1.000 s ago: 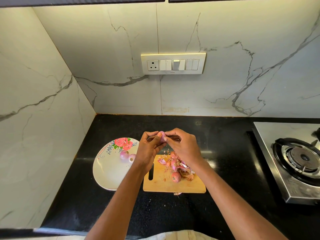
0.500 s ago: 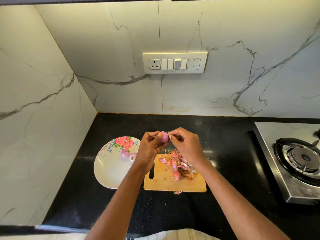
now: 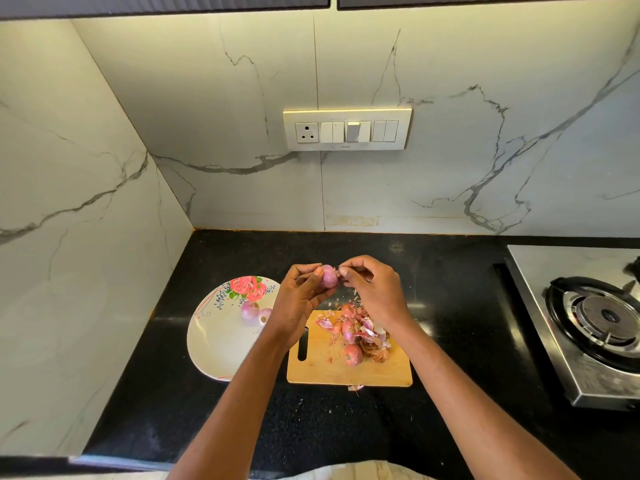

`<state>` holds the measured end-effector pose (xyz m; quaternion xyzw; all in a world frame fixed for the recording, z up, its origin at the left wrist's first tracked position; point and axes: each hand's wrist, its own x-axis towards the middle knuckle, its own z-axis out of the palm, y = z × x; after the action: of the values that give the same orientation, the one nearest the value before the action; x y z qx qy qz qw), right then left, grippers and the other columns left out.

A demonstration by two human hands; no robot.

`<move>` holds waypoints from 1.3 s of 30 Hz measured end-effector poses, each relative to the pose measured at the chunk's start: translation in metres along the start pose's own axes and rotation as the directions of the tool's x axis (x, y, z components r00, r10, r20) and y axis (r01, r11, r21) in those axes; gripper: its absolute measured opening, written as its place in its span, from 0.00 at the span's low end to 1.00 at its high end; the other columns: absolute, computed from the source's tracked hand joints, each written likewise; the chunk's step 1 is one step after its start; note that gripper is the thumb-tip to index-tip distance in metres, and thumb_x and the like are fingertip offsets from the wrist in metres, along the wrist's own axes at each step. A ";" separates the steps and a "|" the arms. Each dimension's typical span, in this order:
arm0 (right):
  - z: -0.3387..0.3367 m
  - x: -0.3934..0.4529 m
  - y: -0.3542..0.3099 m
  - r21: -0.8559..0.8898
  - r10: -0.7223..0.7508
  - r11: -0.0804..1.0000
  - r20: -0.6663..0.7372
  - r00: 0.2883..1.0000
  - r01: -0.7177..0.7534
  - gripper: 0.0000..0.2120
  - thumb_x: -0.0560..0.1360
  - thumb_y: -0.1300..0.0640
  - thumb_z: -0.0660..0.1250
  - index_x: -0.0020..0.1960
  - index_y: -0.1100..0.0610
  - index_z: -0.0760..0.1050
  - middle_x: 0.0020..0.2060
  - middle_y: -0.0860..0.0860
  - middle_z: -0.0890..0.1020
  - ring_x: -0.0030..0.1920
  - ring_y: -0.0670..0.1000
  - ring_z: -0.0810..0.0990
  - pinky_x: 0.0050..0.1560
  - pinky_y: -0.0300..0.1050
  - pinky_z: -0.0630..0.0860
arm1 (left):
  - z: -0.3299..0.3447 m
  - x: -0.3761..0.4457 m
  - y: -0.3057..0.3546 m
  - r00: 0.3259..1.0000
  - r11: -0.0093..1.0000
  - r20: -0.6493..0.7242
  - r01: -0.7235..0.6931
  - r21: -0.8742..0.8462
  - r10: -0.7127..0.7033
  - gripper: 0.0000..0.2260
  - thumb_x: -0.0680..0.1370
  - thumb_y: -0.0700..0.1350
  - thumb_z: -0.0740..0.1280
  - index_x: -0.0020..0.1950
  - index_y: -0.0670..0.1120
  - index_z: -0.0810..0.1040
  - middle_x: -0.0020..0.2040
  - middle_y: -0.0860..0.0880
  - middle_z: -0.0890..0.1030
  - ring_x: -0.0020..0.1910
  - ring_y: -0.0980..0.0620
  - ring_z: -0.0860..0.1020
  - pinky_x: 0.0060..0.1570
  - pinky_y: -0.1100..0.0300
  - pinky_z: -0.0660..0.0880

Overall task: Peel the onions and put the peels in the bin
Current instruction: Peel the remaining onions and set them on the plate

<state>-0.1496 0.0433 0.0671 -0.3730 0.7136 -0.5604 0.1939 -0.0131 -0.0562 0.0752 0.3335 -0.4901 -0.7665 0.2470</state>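
The left hand [image 3: 302,299] is gripping a small, round, pale pink onion [image 3: 328,276] between its curled fingers and thumb, holding it up above the far edge of a rectangular light wooden chopping board [image 3: 349,370]. The right hand [image 3: 375,292] is pinching a thin wisp of skin [image 3: 341,271] at the onion's right side with thumb and fingertips — the two hands are almost touching there.

On the board, a loose heap of pink and brown onion peels [image 3: 369,332] is lying toward the far right part, with a few unpeeled reddish onions mixed in; one reddish onion [image 3: 352,354] is sitting at the near side of the heap. A single scrap of peel [image 3: 355,387] is lying on the black stone countertop [image 3: 450,306], just off the board's near edge.

Left of the board, a white plate with a red rose print [image 3: 221,348] is resting on the countertop, partly behind the left wrist — two peeled pale onions [image 3: 255,311] are lying on its far right part. At the right edge, a steel gas stove with a black burner ring [image 3: 595,317] is standing well apart from the board. A cream switch panel [image 3: 347,129] is mounted on the white marble-look wall at the far side
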 end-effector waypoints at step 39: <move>0.000 -0.003 -0.006 -0.049 -0.057 0.997 0.100 0.993 0.062 0.16 0.76 0.54 0.75 0.63 0.50 0.79 0.54 0.39 0.83 0.54 0.35 0.81 0.50 0.27 0.76 | -0.004 -0.002 0.003 0.999 1.000 0.050 -0.001 0.009 0.001 0.21 0.75 0.48 0.68 0.67 0.44 0.77 0.62 0.42 0.82 0.60 0.45 0.83 0.62 0.51 0.79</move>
<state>-0.1453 0.0450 0.0722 -0.4263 0.7062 -0.5279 0.2022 -0.0091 -0.0584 0.0772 0.3153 -0.4995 -0.7723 0.2336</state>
